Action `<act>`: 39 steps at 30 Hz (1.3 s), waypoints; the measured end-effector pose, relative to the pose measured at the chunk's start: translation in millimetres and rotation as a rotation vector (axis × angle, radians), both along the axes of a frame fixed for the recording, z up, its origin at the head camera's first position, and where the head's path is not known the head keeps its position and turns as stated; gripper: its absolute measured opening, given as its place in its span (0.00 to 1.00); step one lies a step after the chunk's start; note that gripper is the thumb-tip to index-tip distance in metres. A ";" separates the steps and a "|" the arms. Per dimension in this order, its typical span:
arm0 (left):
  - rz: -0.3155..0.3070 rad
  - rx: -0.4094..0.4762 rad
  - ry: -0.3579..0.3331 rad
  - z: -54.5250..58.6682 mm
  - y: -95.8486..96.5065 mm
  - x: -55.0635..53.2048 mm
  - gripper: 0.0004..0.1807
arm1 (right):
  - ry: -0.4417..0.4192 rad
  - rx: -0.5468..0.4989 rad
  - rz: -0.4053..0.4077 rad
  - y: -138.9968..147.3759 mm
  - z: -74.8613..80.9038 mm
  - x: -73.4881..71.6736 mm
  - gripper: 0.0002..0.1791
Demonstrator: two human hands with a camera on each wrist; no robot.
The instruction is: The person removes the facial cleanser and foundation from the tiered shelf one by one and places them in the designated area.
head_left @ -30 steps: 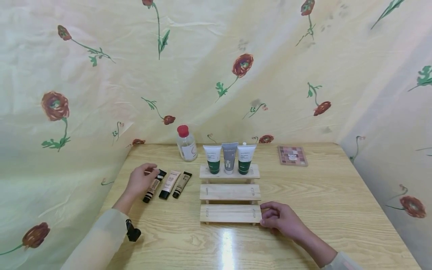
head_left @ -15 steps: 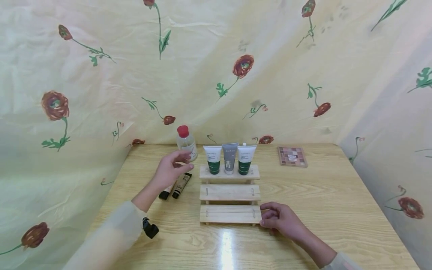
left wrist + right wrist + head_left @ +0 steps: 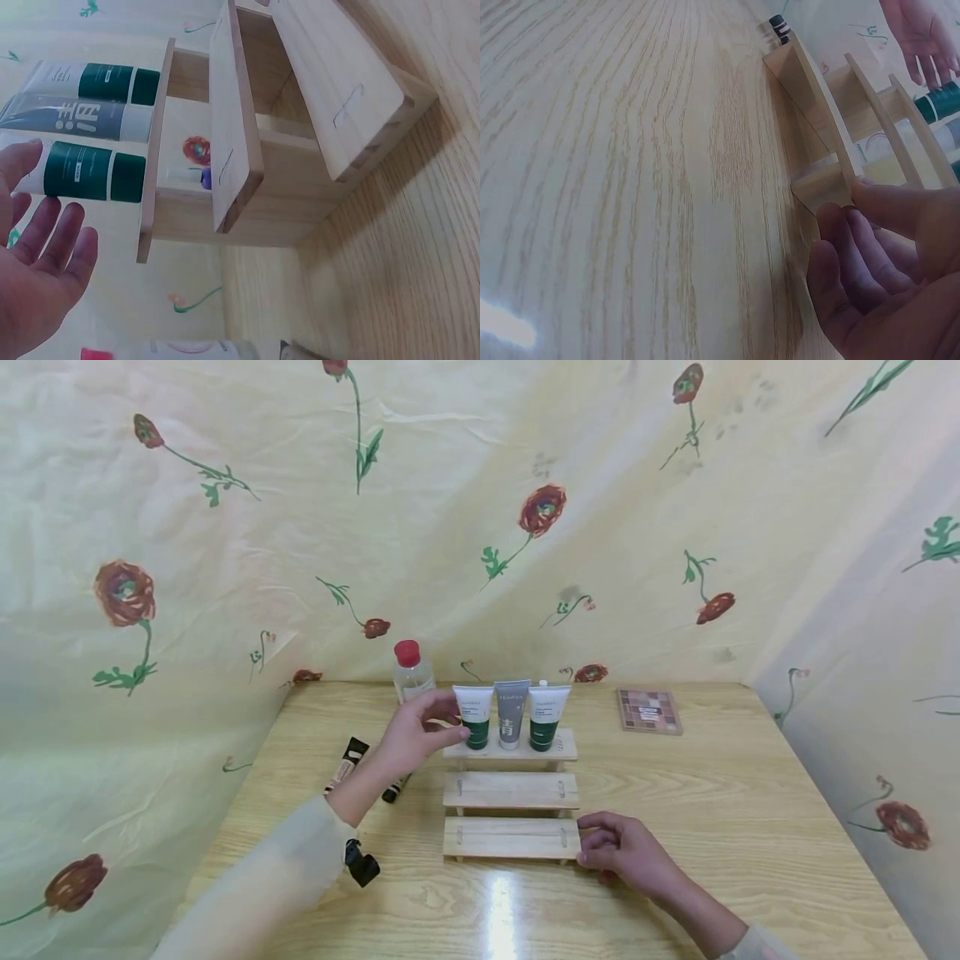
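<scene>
Left grip (image 3: 420, 727): spread at green-white tube (image 3: 476, 708), upright on wooden rack (image 3: 512, 790), top-left; a nudge could topple it. Right grip (image 3: 628, 853): pinching rack's lowest step, right end.

The stepped rack (image 3: 512, 790) before you looks like bare, matt wood, smoothly cut. Your wood-grained counter (image 3: 720, 793) is glossy, throwing back a bright streak. You have smooth, plastic-looking tubes (image 3: 550, 703), a transparent, plastic-looking bottle (image 3: 411, 678) and a creased, faintly shiny backdrop (image 3: 420, 527).
</scene>
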State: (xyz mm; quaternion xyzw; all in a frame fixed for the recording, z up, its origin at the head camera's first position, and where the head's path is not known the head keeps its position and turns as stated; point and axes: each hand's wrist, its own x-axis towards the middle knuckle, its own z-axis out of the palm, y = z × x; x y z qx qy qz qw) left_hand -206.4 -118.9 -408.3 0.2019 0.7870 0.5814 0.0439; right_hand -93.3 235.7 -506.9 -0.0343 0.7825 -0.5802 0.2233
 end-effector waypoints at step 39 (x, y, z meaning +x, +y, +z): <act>0.108 0.009 0.026 13.4 -17.4 23.7 0.20 | 0.002 0.002 0.001 0.8 -1.0 -0.4 0.34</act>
